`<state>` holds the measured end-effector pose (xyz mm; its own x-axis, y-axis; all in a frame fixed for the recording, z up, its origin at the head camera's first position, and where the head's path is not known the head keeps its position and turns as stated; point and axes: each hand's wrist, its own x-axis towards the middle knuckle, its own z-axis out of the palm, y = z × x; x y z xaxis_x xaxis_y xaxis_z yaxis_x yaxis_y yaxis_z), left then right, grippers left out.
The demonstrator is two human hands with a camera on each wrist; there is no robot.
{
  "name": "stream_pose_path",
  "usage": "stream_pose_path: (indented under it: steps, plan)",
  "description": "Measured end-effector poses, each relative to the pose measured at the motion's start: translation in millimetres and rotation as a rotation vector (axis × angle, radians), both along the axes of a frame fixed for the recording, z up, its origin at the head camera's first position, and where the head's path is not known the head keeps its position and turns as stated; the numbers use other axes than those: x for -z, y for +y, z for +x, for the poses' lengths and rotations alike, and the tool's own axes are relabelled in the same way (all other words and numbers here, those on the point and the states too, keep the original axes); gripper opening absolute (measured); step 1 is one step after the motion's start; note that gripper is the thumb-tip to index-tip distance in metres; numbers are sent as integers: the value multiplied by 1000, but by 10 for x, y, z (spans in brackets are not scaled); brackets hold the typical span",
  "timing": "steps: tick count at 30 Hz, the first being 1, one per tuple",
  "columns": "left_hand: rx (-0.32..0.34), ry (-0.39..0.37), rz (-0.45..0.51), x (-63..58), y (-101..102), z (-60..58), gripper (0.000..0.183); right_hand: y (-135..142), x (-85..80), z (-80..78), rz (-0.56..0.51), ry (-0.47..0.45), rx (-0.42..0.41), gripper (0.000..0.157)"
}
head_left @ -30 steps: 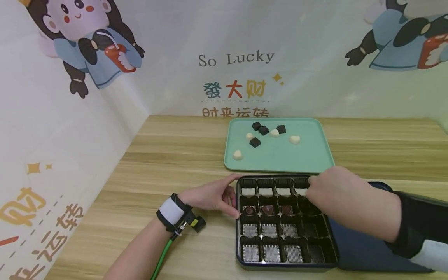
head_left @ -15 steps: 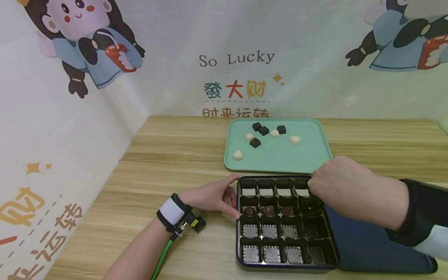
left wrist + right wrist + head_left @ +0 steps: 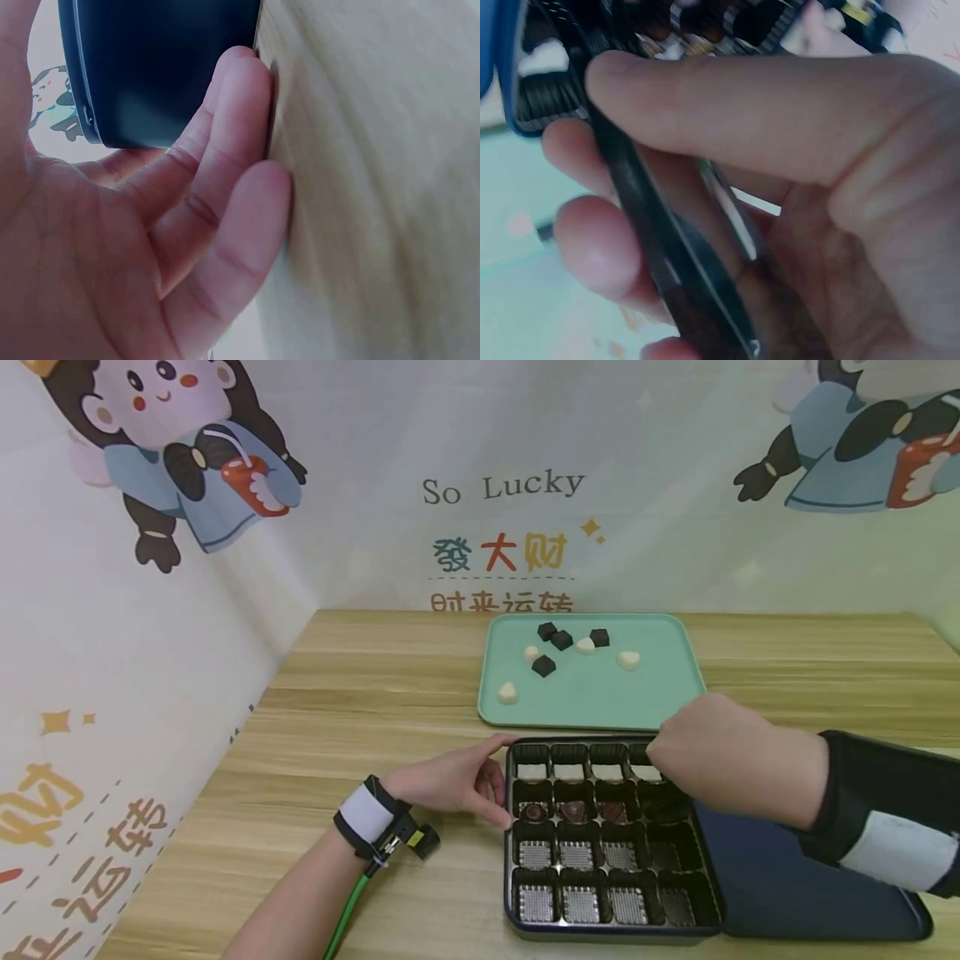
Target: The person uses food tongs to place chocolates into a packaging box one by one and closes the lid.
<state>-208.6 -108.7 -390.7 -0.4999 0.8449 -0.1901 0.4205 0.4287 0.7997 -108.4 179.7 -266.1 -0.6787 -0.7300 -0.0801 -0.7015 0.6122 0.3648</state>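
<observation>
A dark chocolate box (image 3: pixel 615 931) with a divided insert stands on the table. White pieces (image 3: pixel 532 772) line its back row; brown chocolates (image 3: pixel 573 812) sit in three compartments of the second row. My left hand (image 3: pixel 450 782) rests against the box's left side, index finger at the back corner, thumb lower down; in the left wrist view the other fingers (image 3: pixel 238 112) lie bent near the tabletop. My right hand (image 3: pixel 731 756) is over the back right corner. In the right wrist view it grips dark tongs (image 3: pixel 656 225) between thumb and fingers. Their tips are hidden.
Behind the box lies a mint-green tray (image 3: pixel 663 693) bearing several black cubes (image 3: pixel 543 666) and white chocolates (image 3: pixel 628 660). A dark blue lid (image 3: pixel 795 893) lies right of the box, under my right forearm. A printed curtain (image 3: pixel 375 552) hangs behind the wooden table (image 3: pixel 360 693).
My right hand rose slightly at the back right compartments, then shifted a little left along with its forearm. The left hand stays on the box. The head view turned slightly.
</observation>
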Motion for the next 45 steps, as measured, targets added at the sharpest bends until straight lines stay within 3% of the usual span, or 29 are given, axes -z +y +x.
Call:
stream_pose_path:
  steps: [4,8,15,19,20,23,27,33,39,45]
  plan:
    - [6,11,-6,3,-2,3,101,-15,-32,-22,51,-72,75,42]
    - [-3,23,-11,-31,-18,-9,102,71,-180,-20,35,-91,166,40]
    - [-12,40,-20,-57,-59,-14,101,181,-311,-62,-2,4,167,32]
    - [-10,31,-19,-34,-72,10,101,248,-358,-142,-1,-15,276,13]
    - [-10,32,-21,-29,-73,15,101,275,-362,-170,-3,-12,303,16]
    - [-6,29,-24,-9,-72,29,100,367,-302,-294,-31,13,318,25]
    - [10,20,-17,23,-61,45,99,407,-81,-562,-88,4,303,26]
    - [31,16,-2,77,-42,62,99,148,169,-1022,-175,-109,325,21]
    - [30,29,12,72,-33,40,100,-172,152,-1311,-205,-296,434,14]
    - [29,54,20,25,-42,17,99,-410,93,-1478,-168,-306,474,19]
